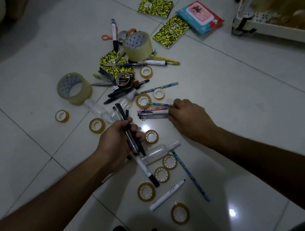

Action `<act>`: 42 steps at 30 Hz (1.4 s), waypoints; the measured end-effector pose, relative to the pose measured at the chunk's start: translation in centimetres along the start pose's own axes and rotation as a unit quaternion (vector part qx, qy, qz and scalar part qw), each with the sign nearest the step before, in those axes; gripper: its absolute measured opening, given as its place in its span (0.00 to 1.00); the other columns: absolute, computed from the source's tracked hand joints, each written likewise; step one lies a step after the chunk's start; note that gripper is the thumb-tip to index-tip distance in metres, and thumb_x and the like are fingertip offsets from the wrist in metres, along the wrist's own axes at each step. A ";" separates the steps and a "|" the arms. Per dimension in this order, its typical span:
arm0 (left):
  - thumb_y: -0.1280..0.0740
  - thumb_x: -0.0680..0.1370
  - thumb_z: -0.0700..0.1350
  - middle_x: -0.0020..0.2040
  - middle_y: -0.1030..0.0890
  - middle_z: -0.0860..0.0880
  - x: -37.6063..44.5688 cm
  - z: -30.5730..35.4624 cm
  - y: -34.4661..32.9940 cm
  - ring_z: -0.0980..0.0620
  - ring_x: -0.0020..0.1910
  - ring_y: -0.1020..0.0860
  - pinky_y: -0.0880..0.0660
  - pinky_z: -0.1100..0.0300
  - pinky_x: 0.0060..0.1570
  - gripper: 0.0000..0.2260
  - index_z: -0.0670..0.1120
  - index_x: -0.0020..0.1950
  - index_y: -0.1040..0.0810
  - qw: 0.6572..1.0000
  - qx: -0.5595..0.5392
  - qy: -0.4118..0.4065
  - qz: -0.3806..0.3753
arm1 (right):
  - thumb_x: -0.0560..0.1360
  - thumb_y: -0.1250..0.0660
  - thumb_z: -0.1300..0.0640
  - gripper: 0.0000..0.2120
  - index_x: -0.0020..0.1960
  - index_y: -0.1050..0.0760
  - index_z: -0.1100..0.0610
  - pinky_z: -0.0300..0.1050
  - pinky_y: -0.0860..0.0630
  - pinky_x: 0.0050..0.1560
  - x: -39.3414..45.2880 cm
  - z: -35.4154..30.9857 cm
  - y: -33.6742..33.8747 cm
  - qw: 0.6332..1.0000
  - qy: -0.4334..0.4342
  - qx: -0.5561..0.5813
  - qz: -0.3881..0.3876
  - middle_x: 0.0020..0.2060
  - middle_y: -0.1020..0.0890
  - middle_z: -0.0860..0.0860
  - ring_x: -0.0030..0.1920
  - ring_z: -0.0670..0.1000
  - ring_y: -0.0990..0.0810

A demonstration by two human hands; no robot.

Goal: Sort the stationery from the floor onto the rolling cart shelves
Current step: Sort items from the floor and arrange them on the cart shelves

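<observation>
The left hand [115, 139] curls around a bundle of dark pens [130, 131] above the floor [241, 94]. The right hand [186, 115] pinches several pens and pencils [153, 112] lying on the tiles; its fingertips are hidden. The cart [271, 24] is cut off at upper right.

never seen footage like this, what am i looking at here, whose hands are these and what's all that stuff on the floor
There is one picture, taken by a camera worn on a person's head, looking down at their own two bare hands. No machine is involved. The left hand grips a bundle of black pens. The right hand reaches to a few pens and pencils lying on the tiled floor. Scattered around are tape rolls, markers, scissors and yellow notebooks. The rolling cart stands at the upper right.
</observation>
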State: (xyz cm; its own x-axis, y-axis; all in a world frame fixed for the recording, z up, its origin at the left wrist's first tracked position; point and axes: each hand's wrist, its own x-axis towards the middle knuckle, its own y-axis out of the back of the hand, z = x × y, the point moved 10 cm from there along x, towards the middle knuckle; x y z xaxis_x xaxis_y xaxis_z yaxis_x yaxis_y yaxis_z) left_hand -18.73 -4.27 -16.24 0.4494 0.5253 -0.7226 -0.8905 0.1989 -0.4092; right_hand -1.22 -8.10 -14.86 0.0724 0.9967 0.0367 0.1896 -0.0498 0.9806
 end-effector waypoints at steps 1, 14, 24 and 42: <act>0.46 0.83 0.42 0.36 0.29 0.47 0.0 0.0 0.1 0.49 0.33 0.27 0.25 0.54 0.41 0.06 0.44 0.53 0.31 1.000 0.001 -0.002 0.003 | 0.73 0.28 0.63 0.04 0.41 0.21 0.60 0.46 0.30 0.28 -0.3 -0.3 -0.1 1.000 0.016 -0.009 0.003 0.40 0.23 0.57 0.35 0.56 0.24; 0.46 0.83 0.42 0.36 0.30 0.47 -0.6 0.6 -0.5 0.49 0.34 0.28 0.25 0.53 0.43 0.06 0.44 0.53 0.31 1.000 0.012 -0.013 0.003 | 0.71 0.27 0.65 0.04 0.44 0.20 0.60 0.52 0.25 0.40 -1.5 -1.7 -1.2 0.998 0.056 -0.008 0.011 0.44 0.21 0.58 0.44 0.58 0.23; 0.46 0.83 0.42 0.36 0.30 0.47 -1.0 1.2 -0.8 0.49 0.33 0.28 0.26 0.53 0.42 0.06 0.44 0.52 0.31 1.000 0.021 -0.022 -0.006 | 0.83 0.44 0.67 0.08 0.59 0.29 0.64 0.48 0.22 0.39 -3.1 0.9 -2.3 0.597 -0.289 0.735 -0.142 0.41 0.21 0.57 0.36 0.54 0.20; 0.47 0.83 0.43 0.36 0.29 0.48 -0.7 0.9 -1.0 0.49 0.34 0.27 0.26 0.53 0.43 0.07 0.45 0.52 0.30 0.999 0.028 -0.005 -0.025 | 0.80 0.36 0.54 0.08 0.46 0.20 0.56 0.39 0.42 0.29 0.6 1.4 0.5 0.977 -0.088 0.191 -0.021 0.35 0.21 0.51 0.34 0.49 0.27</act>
State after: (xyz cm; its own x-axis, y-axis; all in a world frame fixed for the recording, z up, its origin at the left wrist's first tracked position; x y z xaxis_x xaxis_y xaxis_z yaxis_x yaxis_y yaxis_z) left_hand -18.22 -4.06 -14.80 0.4935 0.5223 -0.6954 -0.8693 0.2719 -0.4127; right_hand 0.29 -7.60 -14.67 0.2173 0.9738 -0.0677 0.5450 -0.0635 0.8360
